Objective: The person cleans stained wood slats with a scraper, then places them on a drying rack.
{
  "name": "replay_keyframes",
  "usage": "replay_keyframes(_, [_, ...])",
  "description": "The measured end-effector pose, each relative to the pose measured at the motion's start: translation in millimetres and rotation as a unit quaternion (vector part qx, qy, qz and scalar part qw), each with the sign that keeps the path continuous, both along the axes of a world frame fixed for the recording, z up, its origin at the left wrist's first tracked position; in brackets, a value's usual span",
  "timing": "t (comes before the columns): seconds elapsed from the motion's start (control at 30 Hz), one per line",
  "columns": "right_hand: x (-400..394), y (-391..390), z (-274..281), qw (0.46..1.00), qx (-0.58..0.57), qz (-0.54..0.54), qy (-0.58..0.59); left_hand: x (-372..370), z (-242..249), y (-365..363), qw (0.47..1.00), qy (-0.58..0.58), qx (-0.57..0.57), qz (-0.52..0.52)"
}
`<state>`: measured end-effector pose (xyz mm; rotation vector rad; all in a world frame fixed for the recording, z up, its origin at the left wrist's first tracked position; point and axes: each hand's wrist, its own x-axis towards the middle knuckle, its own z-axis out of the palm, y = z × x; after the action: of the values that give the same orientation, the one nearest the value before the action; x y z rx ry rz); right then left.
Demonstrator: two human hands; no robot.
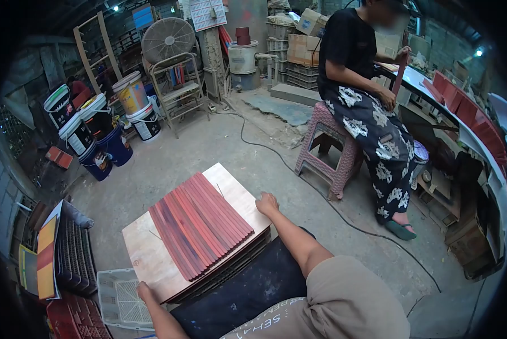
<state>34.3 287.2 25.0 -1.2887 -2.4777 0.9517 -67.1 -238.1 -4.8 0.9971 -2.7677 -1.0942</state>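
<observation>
A light plywood board [138, 243] lies in front of me on top of a dark crate [219, 265]. Across it runs a row of reddish wooden slats [200, 226], set side by side, with thin wire-like pieces sticking out at both sides. My left hand [145, 292] grips the board's near left edge, its fingers partly hidden. At the right edge, my right hand [267, 203] is closed on the board, clear of the slats.
A white plastic basket [104, 288] stands by my left hand, near stacked crates [75, 254]. Ahead right, a person sits on a pink stool [327, 147], holding a reddish strip [400, 79]. A black cable [327, 189] crosses the floor. Paint buckets [98, 164] and a folding chair [177, 90] stand behind.
</observation>
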Motion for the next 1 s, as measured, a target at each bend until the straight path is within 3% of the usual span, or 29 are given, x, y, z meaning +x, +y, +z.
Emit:
replay_keyframes(0.1, [-16.5,8.4,-31.6,0.999,-0.042,0.015,-0.020,-15.2,-15.9,-2.5,0.998,0.034,-0.008,-0.054])
replay_keyframes(0.17, [-27.7,10.6,-40.5,0.999,-0.019,0.042,-0.030,-44.4,-76.0,-33.9,0.998,0.063,0.025,0.013])
replay_keyframes(0.2, [-33.6,7.5,-40.4,0.997,-0.012,0.064,-0.041,-32.2,-42.8,-14.4,0.997,0.071,0.030,0.004])
replay_keyframes(0.27, [-36.2,0.6,-34.1,0.996,0.032,0.062,-0.052,-45.3,-67.8,-28.5,0.996,0.080,-0.027,0.038])
replay_keyframes(0.43, [-46.0,-7.4,-37.0,0.984,0.145,0.102,0.018,-28.2,-3.4,15.4,0.993,0.034,-0.111,-0.003])
replay_keyframes(0.5, [-48.9,-10.4,-43.8,0.986,0.152,0.059,0.029,-27.9,-1.5,21.7,0.990,0.016,-0.136,-0.021])
replay_keyframes(0.53, [-49.2,-10.5,-44.2,0.988,0.140,0.061,0.028,-26.5,-12.6,15.7,0.982,0.027,-0.183,-0.029])
replay_keyframes(0.6, [-49.8,-9.8,-42.9,0.991,0.116,0.052,0.030,-26.8,-10.8,16.1,0.984,0.011,-0.174,-0.026])
replay_keyframes(0.7, [-52.5,-4.8,-44.7,0.999,-0.020,-0.021,0.038,-33.4,-7.5,25.6,0.985,-0.004,-0.175,-0.012])
replay_keyframes(1.0, [-49.8,-8.2,-45.9,0.992,-0.069,-0.023,0.099,-28.8,-22.0,28.1,0.964,0.060,-0.258,-0.026])
